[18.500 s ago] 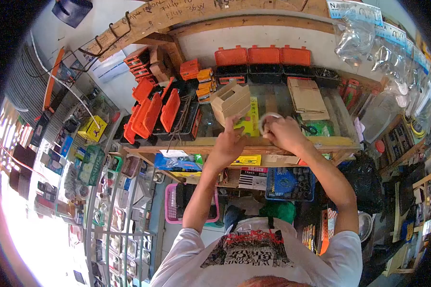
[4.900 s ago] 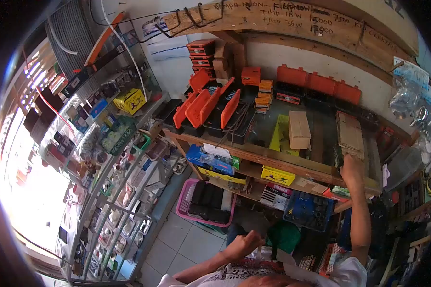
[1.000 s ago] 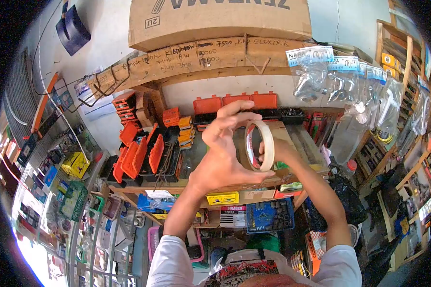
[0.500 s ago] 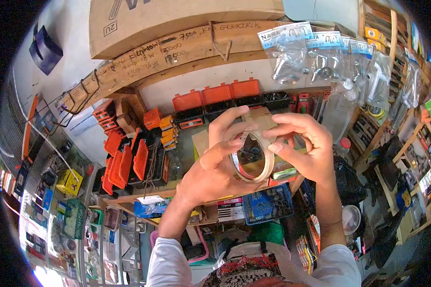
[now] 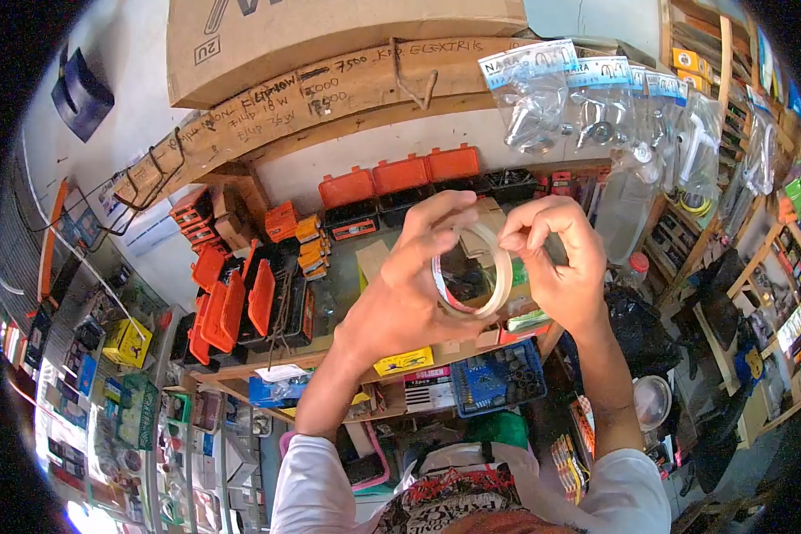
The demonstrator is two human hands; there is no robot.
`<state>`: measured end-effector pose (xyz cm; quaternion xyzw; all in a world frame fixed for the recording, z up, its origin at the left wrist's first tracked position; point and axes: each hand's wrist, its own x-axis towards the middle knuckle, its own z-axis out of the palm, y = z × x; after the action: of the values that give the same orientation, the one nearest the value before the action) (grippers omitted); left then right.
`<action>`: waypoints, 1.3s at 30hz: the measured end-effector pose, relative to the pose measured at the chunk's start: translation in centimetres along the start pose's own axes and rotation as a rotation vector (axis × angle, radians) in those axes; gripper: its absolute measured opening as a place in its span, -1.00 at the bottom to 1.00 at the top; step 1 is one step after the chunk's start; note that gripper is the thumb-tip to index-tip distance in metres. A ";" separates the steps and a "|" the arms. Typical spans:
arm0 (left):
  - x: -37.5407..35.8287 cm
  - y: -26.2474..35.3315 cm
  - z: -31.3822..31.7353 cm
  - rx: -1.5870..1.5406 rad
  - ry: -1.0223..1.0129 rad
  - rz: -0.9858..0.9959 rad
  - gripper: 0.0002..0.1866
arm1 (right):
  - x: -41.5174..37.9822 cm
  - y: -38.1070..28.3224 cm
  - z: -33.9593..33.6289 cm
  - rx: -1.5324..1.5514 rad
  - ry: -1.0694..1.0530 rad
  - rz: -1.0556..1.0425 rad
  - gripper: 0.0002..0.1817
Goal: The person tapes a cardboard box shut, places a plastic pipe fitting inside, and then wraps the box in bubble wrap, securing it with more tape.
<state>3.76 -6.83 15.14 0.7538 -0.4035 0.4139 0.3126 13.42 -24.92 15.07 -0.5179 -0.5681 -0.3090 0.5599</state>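
A roll of clear adhesive tape [image 5: 504,281] is held up on edge in front of me, above the workbench. My left hand [image 5: 399,289] wraps around its left side, with the thumb and fingers closed on the rim. Its core shows white and red print on the inside. My right hand [image 5: 562,267] is closed in a pinch, thumb against forefinger, at the upper right of the roll's outer face. Whatever piece of tape lies between those fingertips is too small to make out.
Open black toolboxes with orange lids [image 5: 231,307] stand on the bench at the left, and more line the back. A blue basket of small parts [image 5: 498,383] sits below the front edge. Bagged taps [image 5: 534,107] hang at upper right. A glass display case [image 5: 142,409] is at lower left.
My right hand's spread fingers have drawn together into a pinch at the roll's edge. The roll has turned slightly in my left hand, which keeps its hold.
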 end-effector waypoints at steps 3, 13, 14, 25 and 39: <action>0.5 -0.3 -1.0 0.144 -0.123 -0.129 0.24 | 0.1 1.0 1.0 0.034 0.042 0.059 -0.78; -2.1 -10.3 -0.5 0.082 -0.339 -0.528 0.16 | -5.6 10.8 4.1 0.066 0.273 0.304 -0.83; -2.5 -11.5 -0.3 0.059 -0.391 -0.585 0.17 | -7.0 11.9 4.4 0.041 0.248 0.386 -0.83; -9.5 -18.7 3.3 0.000 -0.783 -0.871 0.17 | -14.8 16.2 5.5 -0.150 -0.082 0.813 -0.86; -5.7 -9.1 1.4 -0.274 -0.284 -0.801 -0.51 | -11.4 10.4 3.7 0.509 0.072 0.863 -0.72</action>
<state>10.24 -1.64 8.22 0.8515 -0.1699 0.0953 0.4869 20.10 -21.41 1.08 -0.5418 -0.3399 0.0812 0.7644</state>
